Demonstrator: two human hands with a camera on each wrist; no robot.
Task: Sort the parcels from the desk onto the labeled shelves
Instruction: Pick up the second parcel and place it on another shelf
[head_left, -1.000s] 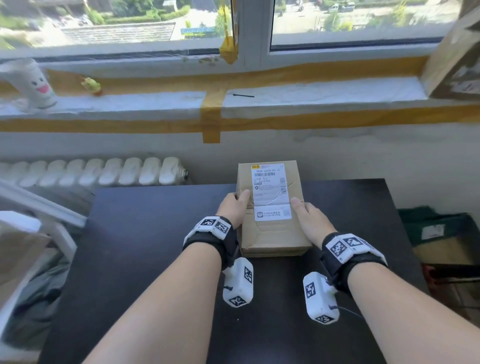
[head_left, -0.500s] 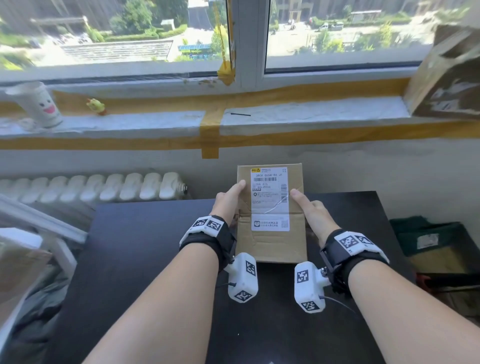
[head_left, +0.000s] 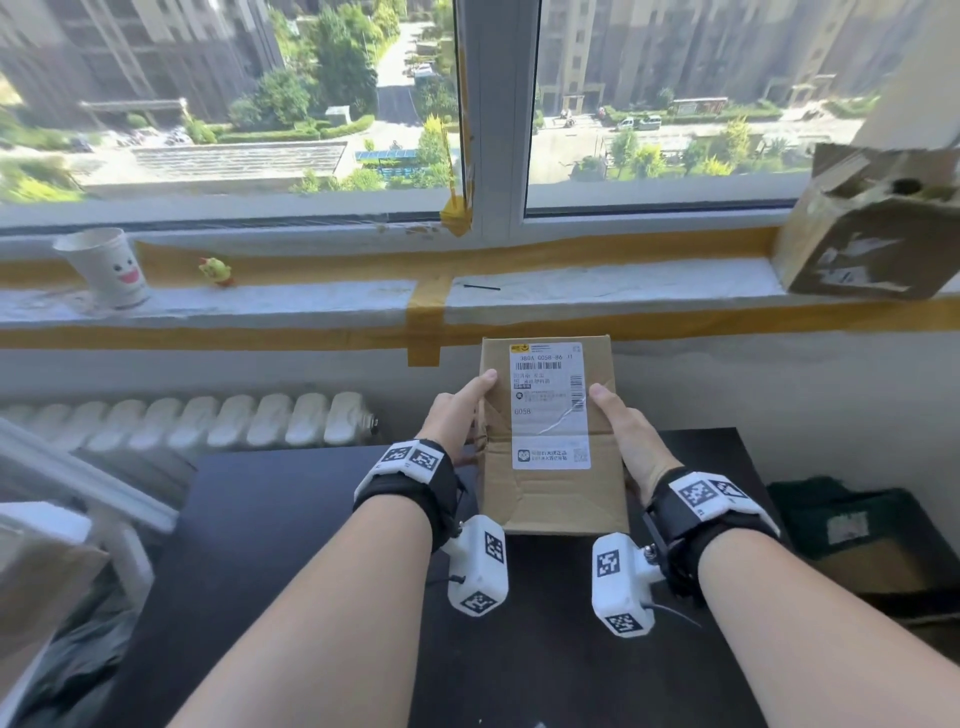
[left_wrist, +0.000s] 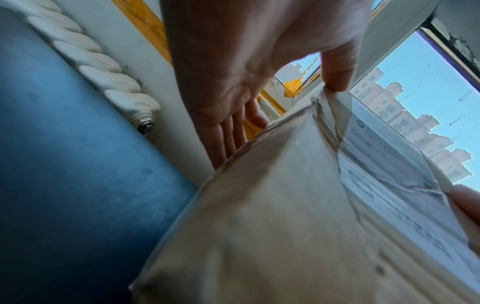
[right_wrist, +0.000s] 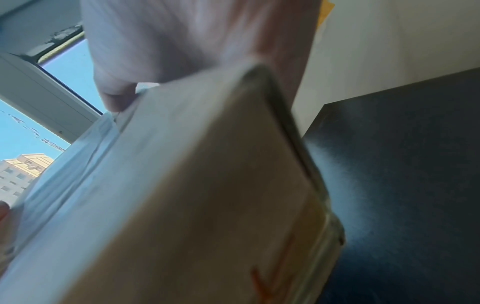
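A brown cardboard parcel (head_left: 540, 499) with a white shipping label (head_left: 550, 405) is held up above the black desk (head_left: 291, 530), label facing me. My left hand (head_left: 462, 410) grips its left side, thumb on the front face and fingers underneath. My right hand (head_left: 623, 426) grips the right side the same way. In the left wrist view the parcel (left_wrist: 259, 226) fills the lower frame, with the left hand (left_wrist: 259, 98) holding its edge between thumb and fingers. In the right wrist view the blurred parcel (right_wrist: 194, 195) lies under the right hand (right_wrist: 182, 51).
A windowsill runs behind the desk with a paper cup (head_left: 106, 267), a small yellow toy (head_left: 215, 270) and a worn cardboard box (head_left: 872, 228) at the right. A white radiator (head_left: 208, 421) sits low left. A green box (head_left: 852, 530) lies on the floor at right.
Both hands have lifted the parcel off the desk and tipped it up toward me; the view has risen to show more of the window.
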